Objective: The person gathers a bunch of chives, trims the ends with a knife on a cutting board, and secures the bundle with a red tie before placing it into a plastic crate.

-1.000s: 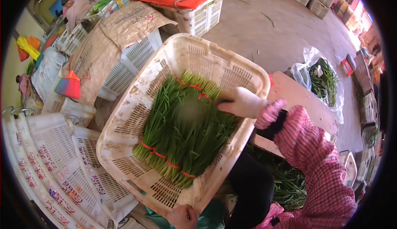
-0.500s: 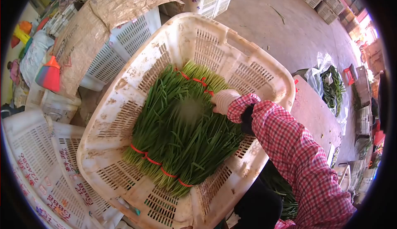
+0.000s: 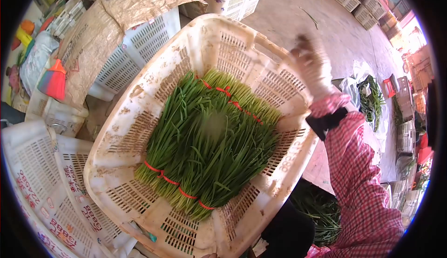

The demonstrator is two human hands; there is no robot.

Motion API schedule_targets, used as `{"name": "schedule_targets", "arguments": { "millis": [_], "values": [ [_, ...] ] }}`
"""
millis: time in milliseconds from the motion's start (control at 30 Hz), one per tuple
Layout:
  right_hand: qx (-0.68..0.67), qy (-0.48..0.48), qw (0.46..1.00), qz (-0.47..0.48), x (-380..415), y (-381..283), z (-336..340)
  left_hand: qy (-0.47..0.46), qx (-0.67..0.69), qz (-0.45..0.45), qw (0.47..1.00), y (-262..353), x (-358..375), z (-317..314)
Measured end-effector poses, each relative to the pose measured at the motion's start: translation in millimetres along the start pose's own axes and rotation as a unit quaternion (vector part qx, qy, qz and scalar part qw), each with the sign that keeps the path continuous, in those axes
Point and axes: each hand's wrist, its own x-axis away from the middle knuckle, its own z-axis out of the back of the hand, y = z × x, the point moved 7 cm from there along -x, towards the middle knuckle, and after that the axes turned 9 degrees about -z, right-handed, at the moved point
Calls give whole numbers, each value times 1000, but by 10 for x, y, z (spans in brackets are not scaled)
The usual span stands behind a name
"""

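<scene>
Head view has the right hand [image 3: 314, 67], blurred, over the right far side of a dirt-stained white slotted plastic basket [image 3: 128, 113], apart from the greens; whether its fingers are spread or pinching, I cannot tell. Of the left hand [image 3: 210, 255], only what seems a sliver shows at the near edge, its state unreadable. Judging by this layout, the work is at a point between placements, and any reach back inside calls for clearing the right wall without crushing leaves. Long, flat green-leaved bundles [image 3: 209, 141] lie side by side on the basket's floor, pale stems at the far and near ends, bound with red ties [image 3: 188, 195]. Beyond are loose greens [image 3: 321, 211] at near right and red-lettered white baskets [image 3: 35, 165] at left.
</scene>
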Motion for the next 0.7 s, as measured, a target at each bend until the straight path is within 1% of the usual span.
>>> {"name": "schedule_targets", "arguments": {
  "millis": [33,67,100,133,200,233,300,333,400,533,567,600,633,667,700],
  "values": [
    [58,-158,982,87,319,25,-265,-2,1,-1,1000,8,-3,-8],
    [112,-310,929,171,797,-143,-633,3,-1,-3,1000,10,-7,-7],
    [401,-350,824,194,979,-366,-1130,8,-4,-4,1000,5,-7,-1],
    [439,-406,773,212,1138,-430,-1362,7,-6,-3,1000,-6,-5,0],
    [504,-442,702,242,1266,-408,-1717,8,1,-2,1000,-15,4,-10],
    [504,-444,700,242,1269,-353,-1801,7,2,0,1000,-31,58,-54],
    [540,-466,632,305,1341,-180,-1971,26,-31,-9,999,-41,140,-86],
    [539,-469,631,304,1353,-103,-2025,23,-30,-7,999,-61,185,-102],
    [568,-461,607,311,1391,87,-2115,25,-43,-13,999,-32,154,-74],
    [569,-507,590,266,1329,564,-2276,20,-37,-18,999,-9,110,-52],
    [555,-519,604,240,1314,464,-2232,20,-42,-17,999,-15,114,-63],
    [555,-519,605,238,1275,413,-2170,19,-47,-18,999,-7,105,-56],
    [476,-464,726,179,1084,273,-2063,19,-46,-20,999,6,76,-38],
    [384,-395,827,113,877,152,-1880,25,-27,-16,999,20,5,3],
    [200,-326,923,46,641,-15,-1606,29,-4,-14,999,38,-36,32]
  ]
}}
